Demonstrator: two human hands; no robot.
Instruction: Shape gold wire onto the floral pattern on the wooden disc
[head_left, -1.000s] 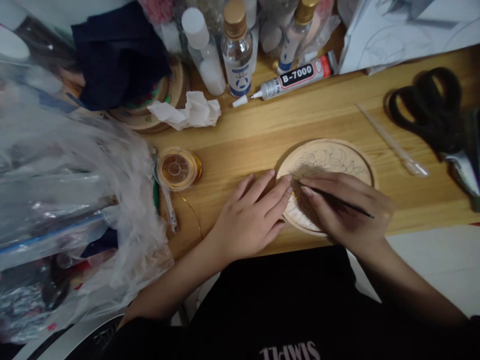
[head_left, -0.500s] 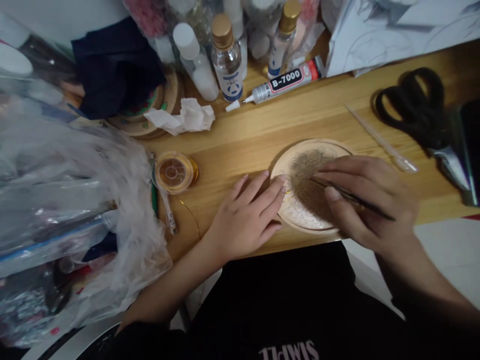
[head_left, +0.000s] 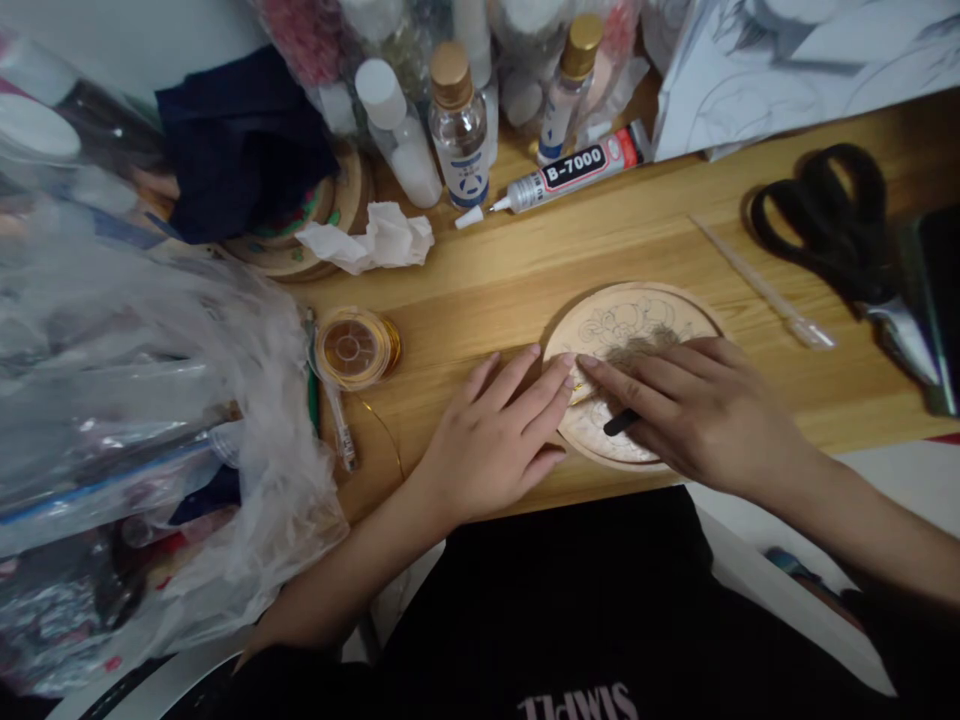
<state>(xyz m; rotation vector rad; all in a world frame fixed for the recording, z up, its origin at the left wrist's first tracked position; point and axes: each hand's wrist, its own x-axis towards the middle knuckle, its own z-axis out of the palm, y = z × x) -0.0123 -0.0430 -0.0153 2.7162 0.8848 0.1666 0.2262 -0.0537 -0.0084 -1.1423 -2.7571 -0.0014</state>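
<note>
A round wooden disc point(head_left: 626, 320) with a pencilled flower drawing lies near the table's front edge. My left hand point(head_left: 495, 435) rests flat beside it, fingertips on the disc's left rim. My right hand point(head_left: 694, 410) lies over the disc's lower right part, index finger stretched to the left rim, close to a bit of gold wire. A thin black tool point(head_left: 621, 423) is tucked under its palm; only the tip shows. A spool of gold wire point(head_left: 355, 346) sits to the left, its loose strand curving toward my left hand.
A B-7000 glue tube point(head_left: 570, 168), several bottles point(head_left: 457, 120) and crumpled tissue point(head_left: 375, 238) stand at the back. Black scissors point(head_left: 840, 230) and a clear pipette point(head_left: 765, 285) lie to the right. Plastic bags point(head_left: 142, 400) crowd the left. Sketch paper point(head_left: 795, 60) lies at the back right.
My right hand has flattened onto the disc and stretched its index finger to the left rim; the black tool, earlier held like a pen, is now under the palm. Left hand stayed put.
</note>
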